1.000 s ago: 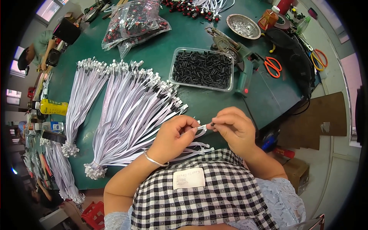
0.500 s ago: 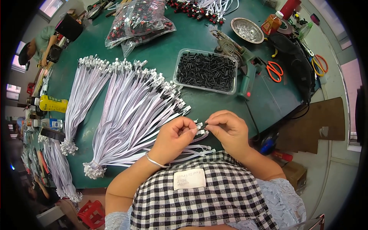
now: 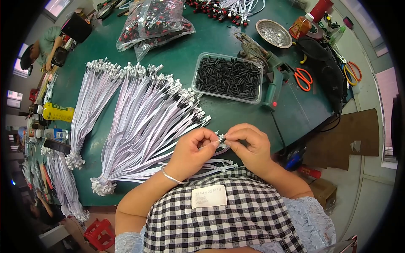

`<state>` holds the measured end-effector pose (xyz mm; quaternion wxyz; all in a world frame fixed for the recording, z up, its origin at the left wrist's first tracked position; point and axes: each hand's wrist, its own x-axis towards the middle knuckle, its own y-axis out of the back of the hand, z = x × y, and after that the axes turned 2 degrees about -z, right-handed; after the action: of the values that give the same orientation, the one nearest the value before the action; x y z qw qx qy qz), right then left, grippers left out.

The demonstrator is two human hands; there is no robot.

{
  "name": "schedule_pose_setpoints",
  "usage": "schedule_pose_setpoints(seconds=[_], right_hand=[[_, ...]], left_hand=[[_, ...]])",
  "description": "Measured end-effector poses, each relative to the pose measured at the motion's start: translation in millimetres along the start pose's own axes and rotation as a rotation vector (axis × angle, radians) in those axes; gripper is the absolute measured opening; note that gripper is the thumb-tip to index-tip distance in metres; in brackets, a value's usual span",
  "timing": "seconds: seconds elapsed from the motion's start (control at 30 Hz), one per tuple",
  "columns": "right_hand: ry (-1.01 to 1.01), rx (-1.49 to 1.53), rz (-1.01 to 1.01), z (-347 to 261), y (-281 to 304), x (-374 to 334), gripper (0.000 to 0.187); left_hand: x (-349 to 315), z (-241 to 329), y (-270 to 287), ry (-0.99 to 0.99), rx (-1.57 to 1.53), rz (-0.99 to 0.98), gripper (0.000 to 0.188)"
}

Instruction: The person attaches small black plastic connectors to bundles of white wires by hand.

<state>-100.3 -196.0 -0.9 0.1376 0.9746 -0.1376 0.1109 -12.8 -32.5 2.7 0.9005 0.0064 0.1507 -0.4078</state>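
Close to the table's near edge, my left hand [image 3: 192,152] pinches a flat white ribbon cable near its small white connector [image 3: 220,138]. Thumb and forefinger of my right hand [image 3: 252,146] are closed at that connector end; the tiny piece between these fingertips is mostly hidden. A large fan of white ribbon cables [image 3: 137,114] lies to the left, with white connectors at both ends and black sleeves near many of the far ends. Beyond my hands stands a clear plastic box [image 3: 226,98] full of short black tubes [image 3: 230,78].
Right of the box lies a green heat gun [image 3: 272,86], with orange-handled scissors [image 3: 303,79] beside it. A metal bowl [image 3: 289,45] and clear bags of red-black parts [image 3: 149,25] sit farther back. Another cable bundle [image 3: 90,105] and a yellow bottle [image 3: 57,113] are at left. A person [image 3: 46,48] works far left.
My right fingertips have moved slightly left, closer to the connector and my left hand. The black piece seen between them earlier is now hidden. My left hand stays almost in place.
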Motion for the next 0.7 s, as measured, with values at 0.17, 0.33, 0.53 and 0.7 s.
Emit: schedule_pose_setpoints(seconds=[0.17,0.33,0.53,0.7], right_hand=[[0.01,0.095,0.054,9,-3,-3,0.013],[0.024,0.033,0.024,2,0,0,0.013],[0.058,-0.093,-0.059,1,6,2,0.013],[0.138,-0.167,-0.1,1,7,3,0.015]], left_hand=[[0,1,-1,-0.018,0.003,0.015,0.006],[0,-1,0,-0.043,0.076,0.012,0.007],[-2,5,1,-0.121,0.264,0.009,0.007],[-3,9,3,-0.106,0.334,-0.018,0.008]])
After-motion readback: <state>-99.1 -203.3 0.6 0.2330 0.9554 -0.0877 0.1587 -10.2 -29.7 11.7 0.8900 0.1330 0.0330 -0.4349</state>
